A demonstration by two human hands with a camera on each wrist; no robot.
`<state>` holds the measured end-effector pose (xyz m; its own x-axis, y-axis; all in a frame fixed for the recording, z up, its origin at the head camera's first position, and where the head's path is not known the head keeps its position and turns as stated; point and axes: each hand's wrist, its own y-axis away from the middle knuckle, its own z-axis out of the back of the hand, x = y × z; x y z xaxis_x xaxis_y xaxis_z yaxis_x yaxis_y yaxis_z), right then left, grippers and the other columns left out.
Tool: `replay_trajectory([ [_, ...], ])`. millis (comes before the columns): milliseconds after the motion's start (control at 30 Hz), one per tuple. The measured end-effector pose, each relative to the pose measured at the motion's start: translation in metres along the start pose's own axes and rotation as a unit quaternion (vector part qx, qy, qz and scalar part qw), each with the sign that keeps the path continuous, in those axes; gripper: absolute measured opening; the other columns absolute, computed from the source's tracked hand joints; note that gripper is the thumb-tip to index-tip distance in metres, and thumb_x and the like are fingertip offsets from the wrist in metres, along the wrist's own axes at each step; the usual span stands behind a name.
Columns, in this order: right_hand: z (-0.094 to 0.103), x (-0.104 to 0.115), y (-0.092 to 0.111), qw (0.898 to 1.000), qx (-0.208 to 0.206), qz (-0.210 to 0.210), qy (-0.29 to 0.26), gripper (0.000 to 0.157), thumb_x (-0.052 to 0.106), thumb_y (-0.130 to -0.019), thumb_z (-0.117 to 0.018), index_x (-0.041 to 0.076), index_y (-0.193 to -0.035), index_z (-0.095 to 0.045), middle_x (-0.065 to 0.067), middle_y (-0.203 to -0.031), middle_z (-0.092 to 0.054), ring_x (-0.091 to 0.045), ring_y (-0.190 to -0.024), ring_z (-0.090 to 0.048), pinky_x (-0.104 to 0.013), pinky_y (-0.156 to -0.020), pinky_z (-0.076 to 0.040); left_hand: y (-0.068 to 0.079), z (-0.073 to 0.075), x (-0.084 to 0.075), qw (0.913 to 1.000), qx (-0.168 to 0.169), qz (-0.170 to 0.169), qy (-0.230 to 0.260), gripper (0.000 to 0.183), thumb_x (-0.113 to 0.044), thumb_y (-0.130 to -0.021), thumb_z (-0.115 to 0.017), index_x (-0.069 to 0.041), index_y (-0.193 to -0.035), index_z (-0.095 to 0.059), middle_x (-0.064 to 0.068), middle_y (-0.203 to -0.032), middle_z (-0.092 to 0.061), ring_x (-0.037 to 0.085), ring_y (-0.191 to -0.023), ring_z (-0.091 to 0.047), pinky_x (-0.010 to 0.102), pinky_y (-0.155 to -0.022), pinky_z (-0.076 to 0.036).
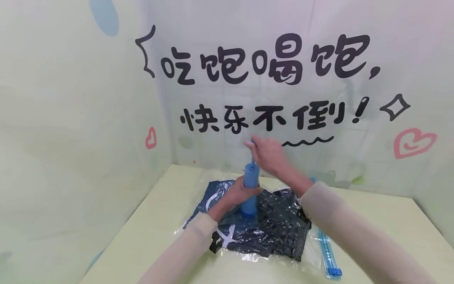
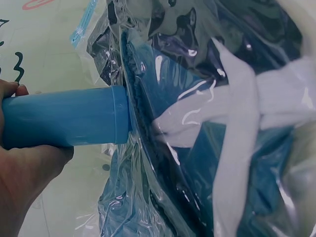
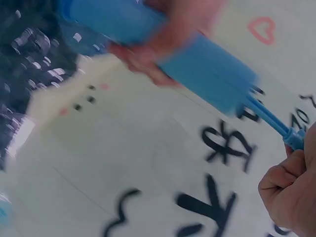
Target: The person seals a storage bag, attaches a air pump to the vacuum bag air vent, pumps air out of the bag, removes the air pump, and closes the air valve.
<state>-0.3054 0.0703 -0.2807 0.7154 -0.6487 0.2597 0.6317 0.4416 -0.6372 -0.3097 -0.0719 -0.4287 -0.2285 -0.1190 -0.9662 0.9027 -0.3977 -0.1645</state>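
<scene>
A blue hand pump stands upright on a clear vacuum storage bag with dark and blue clothing pressed inside. My left hand wraps around the pump's cylinder, and the left wrist view shows its thumb along the blue barrel. Above it, my right hand grips the handle at the top of the pulled-out rod. In the right wrist view the thin rod reaches from the cylinder to the curled fingers of my right hand. The bag's plastic is wrinkled around the clothes.
The bag's blue zip strip with its slider lies along the right side, partly under my right sleeve. A pale table bears the bag. Walls with black lettering rise behind and at both sides.
</scene>
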Motion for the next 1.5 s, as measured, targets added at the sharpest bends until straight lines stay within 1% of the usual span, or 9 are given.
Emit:
replay_trajectory([
  [100, 0.016, 0.001, -0.012, 0.997, -0.072, -0.002, -0.003, 0.03, 0.02, -0.106, -0.057, 0.003, -0.081, -0.058, -0.001, -0.056, -0.039, -0.018, -0.046, -0.033, -0.033, -0.046, -0.032, 0.001, -0.003, 0.0, 1.0, 0.002, 0.004, -0.006, 0.028, -0.014, -0.095, -0.072, -0.005, -0.121, -0.066, 0.003, -0.097, -0.064, 0.02, -0.091, -0.062, 0.044, -0.086, -0.048],
  [200, 0.024, 0.0, -0.015, 0.995, -0.098, -0.012, -0.02, 0.028, 0.018, -0.105, -0.06, 0.0, -0.084, -0.062, -0.001, -0.057, -0.042, -0.017, -0.046, -0.032, -0.034, -0.048, -0.03, 0.002, -0.006, -0.001, 0.9999, 0.011, 0.009, -0.009, 0.04, -0.015, -0.096, -0.072, -0.01, -0.134, -0.063, 0.004, -0.099, -0.065, 0.021, -0.095, -0.062, 0.047, -0.089, -0.047],
  [400, 0.021, 0.0, -0.006, 0.997, -0.065, -0.032, -0.029, 0.029, 0.022, -0.107, -0.057, 0.002, -0.086, -0.06, -0.003, -0.06, -0.043, -0.019, -0.049, -0.034, -0.036, -0.051, -0.032, 0.002, -0.01, -0.006, 0.9998, 0.019, 0.004, -0.002, 0.033, -0.016, -0.095, -0.072, -0.005, -0.126, -0.065, 0.003, -0.096, -0.064, 0.021, -0.091, -0.062, 0.045, -0.086, -0.047],
  [600, -0.012, -0.006, 0.025, 0.997, 0.026, -0.066, -0.009, 0.032, 0.029, -0.109, -0.052, 0.01, -0.084, -0.054, 0.001, -0.059, -0.038, -0.018, -0.049, -0.039, -0.035, -0.05, -0.035, 0.001, -0.006, -0.005, 0.9993, 0.031, -0.008, 0.018, 0.035, -0.012, -0.096, -0.068, 0.0, -0.128, -0.059, 0.005, -0.107, -0.063, 0.02, -0.093, -0.06, 0.04, -0.083, -0.048],
  [800, -0.036, -0.013, 0.045, 0.991, -0.031, -0.11, -0.073, 0.03, 0.036, -0.098, -0.07, 0.009, -0.088, -0.06, 0.0, -0.067, -0.051, -0.019, -0.058, -0.048, -0.037, -0.055, -0.04, 0.001, -0.002, -0.005, 0.9995, 0.03, -0.005, -0.004, 0.051, -0.018, -0.097, -0.068, -0.008, -0.144, -0.053, 0.008, -0.125, -0.062, 0.021, -0.107, -0.06, 0.042, -0.091, -0.047],
  [1133, -0.061, -0.011, 0.062, 0.971, -0.066, -0.204, -0.106, 0.063, 0.051, -0.077, -0.087, 0.001, -0.111, -0.067, -0.01, -0.097, -0.064, -0.027, -0.084, -0.06, -0.043, -0.072, -0.049, -0.003, 0.0, -0.008, 0.9977, 0.032, -0.041, -0.043, 0.054, -0.008, -0.097, -0.067, -0.003, -0.147, -0.047, 0.013, -0.134, -0.058, 0.028, -0.123, -0.057, 0.04, -0.099, -0.047],
  [1333, -0.069, -0.01, 0.066, 0.967, -0.081, -0.21, -0.119, 0.057, 0.043, -0.082, -0.085, -0.001, -0.111, -0.065, -0.012, -0.095, -0.059, -0.029, -0.079, -0.058, -0.045, -0.069, -0.049, -0.002, 0.005, -0.009, 0.9956, 0.05, -0.045, -0.065, 0.053, -0.005, -0.098, -0.066, 0.0, -0.147, -0.046, 0.017, -0.136, -0.057, 0.031, -0.124, -0.056, 0.04, -0.098, -0.047],
  [1433, -0.071, -0.009, 0.066, 0.965, -0.078, -0.219, -0.12, 0.054, 0.041, -0.085, -0.083, -0.002, -0.109, -0.063, -0.013, -0.093, -0.057, -0.028, -0.077, -0.057, -0.045, -0.068, -0.049, 0.004, 0.013, -0.012, 0.9891, 0.095, -0.024, -0.11, 0.064, -0.008, -0.099, -0.066, 0.0, -0.154, -0.037, 0.019, -0.145, -0.05, 0.032, -0.131, -0.051, 0.041, -0.102, -0.045],
  [1500, -0.072, -0.008, 0.066, 0.964, -0.074, -0.225, -0.122, 0.052, 0.041, -0.086, -0.082, -0.003, -0.107, -0.062, -0.013, -0.092, -0.055, -0.028, -0.075, -0.055, -0.044, -0.065, -0.048, 0.01, 0.022, -0.012, 0.9746, 0.126, -0.016, -0.184, 0.072, -0.014, -0.098, -0.07, 0.0, -0.156, -0.031, 0.019, -0.147, -0.049, 0.033, -0.131, -0.051, 0.042, -0.102, -0.045],
])
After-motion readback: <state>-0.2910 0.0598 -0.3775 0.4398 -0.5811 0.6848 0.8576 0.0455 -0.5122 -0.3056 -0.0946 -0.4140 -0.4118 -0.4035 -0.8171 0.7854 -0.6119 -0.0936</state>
